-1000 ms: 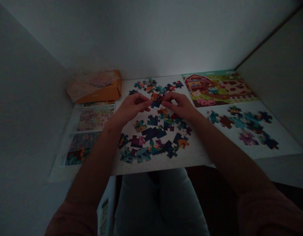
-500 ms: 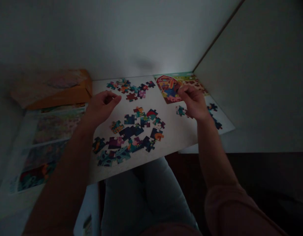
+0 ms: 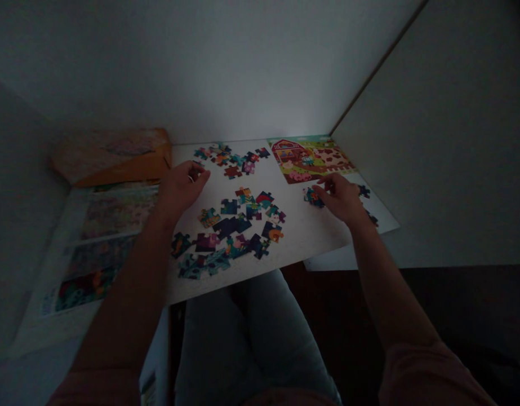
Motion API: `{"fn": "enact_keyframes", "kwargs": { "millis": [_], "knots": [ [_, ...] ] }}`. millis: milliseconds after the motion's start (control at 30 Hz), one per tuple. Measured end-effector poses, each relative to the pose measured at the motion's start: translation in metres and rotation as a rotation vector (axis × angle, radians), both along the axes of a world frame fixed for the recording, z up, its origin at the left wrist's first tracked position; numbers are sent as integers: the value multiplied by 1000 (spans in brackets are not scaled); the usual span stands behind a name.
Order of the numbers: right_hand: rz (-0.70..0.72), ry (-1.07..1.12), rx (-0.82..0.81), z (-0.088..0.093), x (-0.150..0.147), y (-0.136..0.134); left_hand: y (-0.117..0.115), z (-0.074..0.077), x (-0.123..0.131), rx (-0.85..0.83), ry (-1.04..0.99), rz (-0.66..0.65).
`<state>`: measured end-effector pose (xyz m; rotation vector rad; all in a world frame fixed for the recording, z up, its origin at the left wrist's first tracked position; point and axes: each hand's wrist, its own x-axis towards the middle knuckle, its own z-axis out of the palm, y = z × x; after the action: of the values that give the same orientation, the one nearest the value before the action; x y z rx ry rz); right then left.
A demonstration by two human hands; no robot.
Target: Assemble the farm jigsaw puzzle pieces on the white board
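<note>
My right hand is lowered at the right of the white board, thumb and fingers closed on a small jigsaw piece with teal and orange colours. Other pieces may lie under it; the dim light hides where one ends. My left hand hovers over the board's left side, fingers curled and the thumb near the index finger. Whether anything is in that pinch is hidden. Several loose jigsaw pieces spread between my hands, some overlapping or joined. Another cluster of pieces lies farther back.
A farm picture sheet lies at the board's back right corner. Dark pieces sit beyond my right hand. At left are an orange package and printed picture sheets. Walls rise behind and at right. The white board has its edge over my legs.
My right hand has come down from above the farm picture sheet to the pieces at right. My left hand has kept much the same pose. The view has shifted slightly.
</note>
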<state>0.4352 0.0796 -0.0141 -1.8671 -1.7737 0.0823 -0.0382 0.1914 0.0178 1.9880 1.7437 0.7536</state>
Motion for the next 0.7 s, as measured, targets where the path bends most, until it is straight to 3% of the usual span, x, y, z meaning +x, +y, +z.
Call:
{"fn": "enact_keyframes", "kwargs": {
  "millis": [200,333,533,700],
  "knots": [
    [465,-100,-100,8,-117,103,-4,3,-5,-39,160,-25],
    [549,-95,-198,-5,-162,158,-6,2,-4,-39,171,-35],
    [585,16,-205,-20,-161,169,-7,-3,-6,38,85,-67],
    [558,53,-72,6,-152,152,-9,0,-4,13,77,-67]
  ]
}}
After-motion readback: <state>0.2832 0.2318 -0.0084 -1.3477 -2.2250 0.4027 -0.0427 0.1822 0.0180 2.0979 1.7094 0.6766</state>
